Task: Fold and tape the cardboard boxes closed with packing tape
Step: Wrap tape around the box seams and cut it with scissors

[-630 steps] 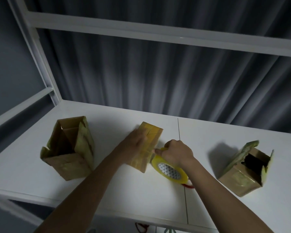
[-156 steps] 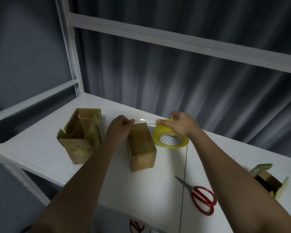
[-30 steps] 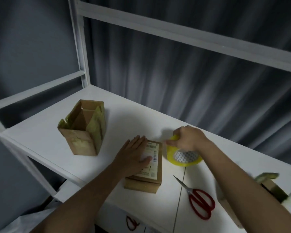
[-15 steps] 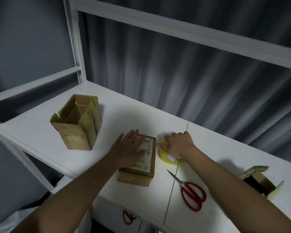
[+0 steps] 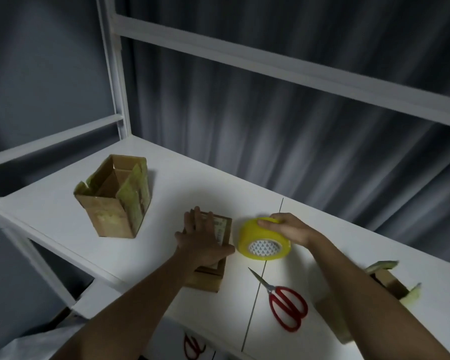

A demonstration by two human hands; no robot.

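Your left hand (image 5: 202,241) lies flat, fingers straight, pressing the closed box (image 5: 210,266) at centre frame. Your right hand (image 5: 287,228) curls over the yellow tape roll (image 5: 263,240), just right of it. Open box (image 5: 116,198) stands upper left; red scissors (image 5: 283,301) lower right.

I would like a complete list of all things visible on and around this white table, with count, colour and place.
closed brown cardboard box with a printed label: 1, brown, table centre, under the left hand
open brown cardboard boxes: 2, brown, one upright at the left, one at the right edge
roll of yellow packing tape: 1, yellow, right of the closed box
red-handled scissors: 1, red and metal, near front edge
white table: 1, white
white frame: 1, white, behind
grey curtain: 1, grey, background
left hand: flat on the closed box
right hand: fingers grip the tape roll
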